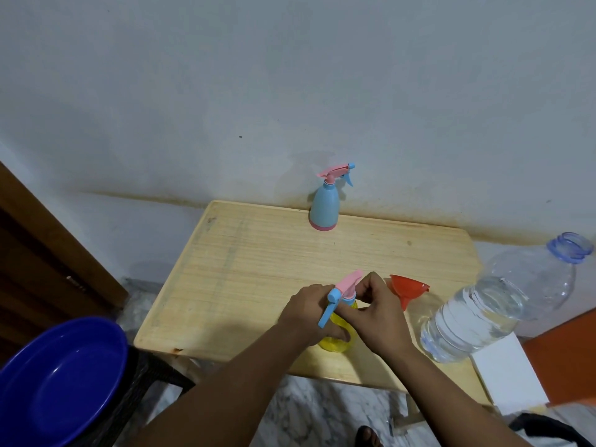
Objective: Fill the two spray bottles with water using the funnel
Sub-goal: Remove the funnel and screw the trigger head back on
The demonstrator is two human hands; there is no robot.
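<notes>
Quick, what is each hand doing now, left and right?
Left hand: grips the yellow bottle.
Right hand: fingers curled round the bottle's spray head.

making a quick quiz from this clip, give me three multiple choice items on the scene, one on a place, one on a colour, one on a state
1. Where does the blue plastic spray bottle with the pink base stand?
A. at the far edge of the wooden table, by the wall
B. on the floor
C. inside the basin

2. What colour is the plastic funnel lying on the table?
A. green
B. red-orange
C. white

3. What state is the large clear plastic water bottle in?
A. capped and empty
B. uncapped and partly filled
C. lying crushed

Key: 1 A, it stands upright at the back edge near the wall. 2 B, its cone is red-orange, just right of the hands. 3 B, its mouth is open and water fills the lower part.
</notes>
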